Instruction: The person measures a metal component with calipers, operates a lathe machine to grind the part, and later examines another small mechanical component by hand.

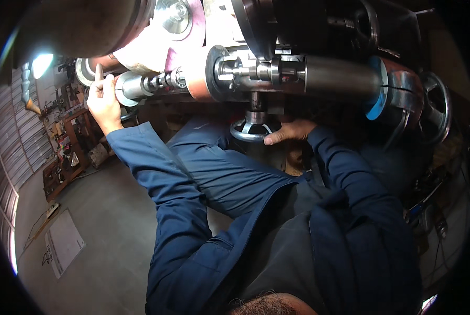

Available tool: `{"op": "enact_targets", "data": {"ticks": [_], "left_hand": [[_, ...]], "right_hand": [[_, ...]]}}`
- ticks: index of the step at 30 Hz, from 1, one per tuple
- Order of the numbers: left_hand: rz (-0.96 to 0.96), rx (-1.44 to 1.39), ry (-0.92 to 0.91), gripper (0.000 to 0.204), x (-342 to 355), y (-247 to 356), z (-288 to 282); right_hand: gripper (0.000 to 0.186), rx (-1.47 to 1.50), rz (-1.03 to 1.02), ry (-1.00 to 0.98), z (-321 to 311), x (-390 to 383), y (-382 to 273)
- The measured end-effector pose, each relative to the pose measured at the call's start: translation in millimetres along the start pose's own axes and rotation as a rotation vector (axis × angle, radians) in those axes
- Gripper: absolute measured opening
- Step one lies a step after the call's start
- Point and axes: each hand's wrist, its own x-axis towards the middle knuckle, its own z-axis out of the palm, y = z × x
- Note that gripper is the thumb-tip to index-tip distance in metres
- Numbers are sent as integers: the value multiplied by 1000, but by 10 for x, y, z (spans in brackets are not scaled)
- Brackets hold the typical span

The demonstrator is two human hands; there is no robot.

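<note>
A long machine crosses the top of the view. My right hand point(292, 131) grips the right rim of a small spoked metal handwheel point(251, 137), its thumb on the rim and its other fingers mostly hidden. The handwheel hangs below a carriage with shiny metal fittings point(263, 70). My left hand point(104, 103) is raised at the machine's left end, beside a silver cylinder point(132, 88). One finger points up and the thumb stands apart; whether it touches the cylinder I cannot tell. A stepped metal shaft point(164, 80) runs right from that cylinder.
A larger handwheel point(438, 107) and a lever point(398, 131) sit at the machine's right end. Bright round wheel parts point(174, 18) and a dark rounded housing point(88, 23) loom above. Left stand a lit lamp point(42, 64) and cluttered shelves point(69, 147). A white board point(64, 242) lies on the floor.
</note>
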Motion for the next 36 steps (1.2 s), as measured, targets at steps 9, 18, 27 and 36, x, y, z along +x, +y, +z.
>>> {"op": "enact_targets", "data": {"ticks": [9, 18, 27, 36], "left_hand": [[-20, 82, 30, 13, 24, 42, -28], [50, 361, 53, 22, 39, 85, -24], [9, 565, 36, 54, 10, 161, -33], [49, 671, 35, 56, 48, 115, -66]], "right_hand": [[94, -125, -99, 76, 58, 168, 279], [83, -178, -197, 64, 85, 297, 414], [81, -314, -99, 159, 197, 179, 198], [71, -233, -162, 185, 225, 269, 325]]}}
